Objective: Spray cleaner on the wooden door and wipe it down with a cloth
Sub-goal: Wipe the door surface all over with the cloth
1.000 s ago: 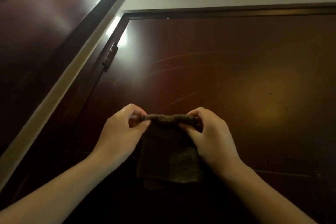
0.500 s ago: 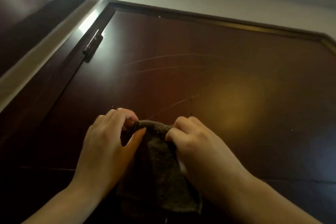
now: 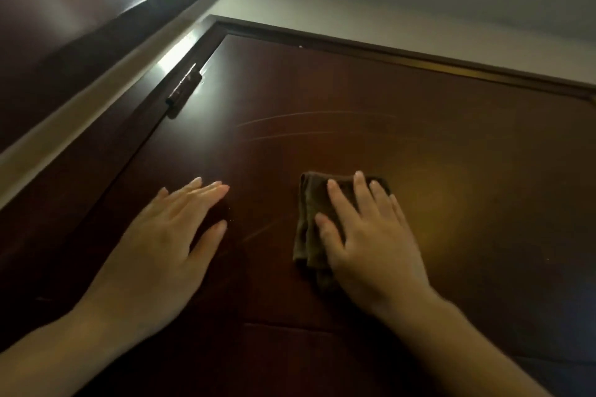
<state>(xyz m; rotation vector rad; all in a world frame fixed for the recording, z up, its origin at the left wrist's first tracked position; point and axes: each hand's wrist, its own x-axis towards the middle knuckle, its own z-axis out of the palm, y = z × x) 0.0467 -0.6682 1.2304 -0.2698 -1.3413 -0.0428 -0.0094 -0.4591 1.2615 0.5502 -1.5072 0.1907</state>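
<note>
While a hinge (image 3: 183, 87) glints at upper left, the left hand (image 3: 167, 235) lies flat on the door (image 3: 354, 100), fingers straight; the right hand (image 3: 371, 235) presses the cloth (image 3: 309, 203), fingers spread.

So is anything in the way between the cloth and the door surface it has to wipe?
Nothing visible. The right hand presses the cloth flat on the door; only the left hand is spread beside it, to the left.

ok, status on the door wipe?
Right hand open, fingers flat, pressing folded cloth on door. Left hand open, empty, at the panel. Nothing blocking.
</note>
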